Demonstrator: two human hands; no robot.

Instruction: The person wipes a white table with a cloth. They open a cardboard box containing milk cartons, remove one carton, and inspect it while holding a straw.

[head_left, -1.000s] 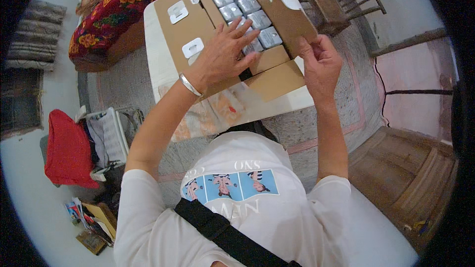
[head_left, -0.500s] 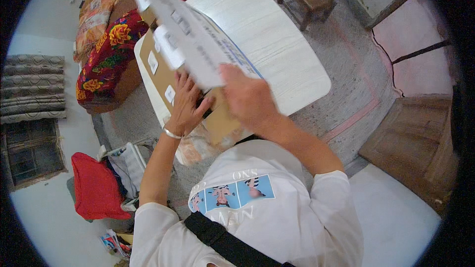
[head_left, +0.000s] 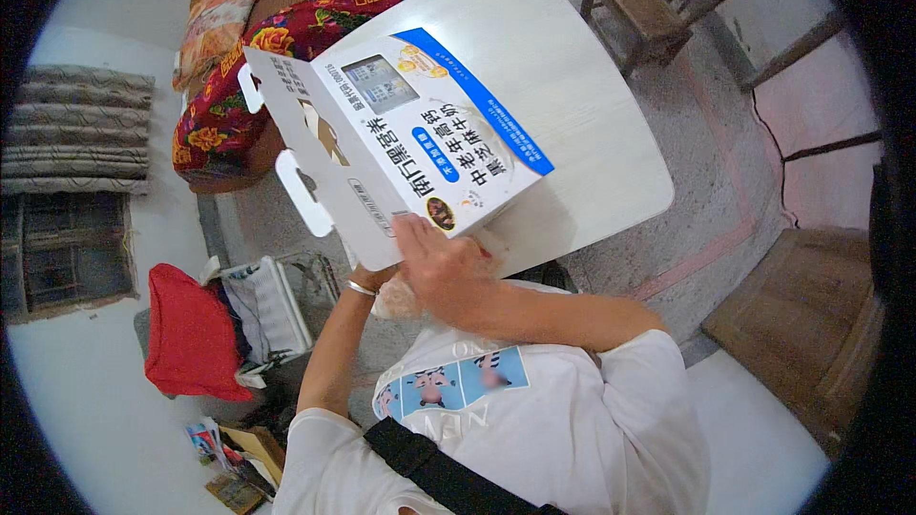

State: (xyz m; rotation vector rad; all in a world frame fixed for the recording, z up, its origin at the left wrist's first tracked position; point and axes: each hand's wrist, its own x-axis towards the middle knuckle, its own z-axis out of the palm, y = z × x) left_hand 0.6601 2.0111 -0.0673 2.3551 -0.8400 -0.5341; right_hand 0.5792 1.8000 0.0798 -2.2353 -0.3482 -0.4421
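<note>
A white and blue cardboard box (head_left: pixel 468 105) lies tilted on the white table in front of me. Its white lid flap (head_left: pixel 334 167) is swung out to the left, and tabs with cut-out slots stick out from the flap's far edge. My right hand (head_left: pixel 444 267) is closed on the box's near corner, its fingers lying over the base of the flap. Behind the flap's lower end, my left hand (head_left: pixel 374 277) is mostly hidden; only its back near the bracelet (head_left: pixel 362 288) shows, its fingers out of sight.
The white tabletop (head_left: pixel 601 114) extends to the right of the box. Beyond it stands a wooden chair (head_left: pixel 649 14). Red flowered bedding (head_left: pixel 272 48) hangs at the far left. A white rack (head_left: pixel 277 305) with a red cloth (head_left: pixel 191 334) stands lower left.
The box has turned from standing on edge to showing its printed face, with the flap now out to the left. My left hand has gone behind the flap; my right has moved nearer me.
</note>
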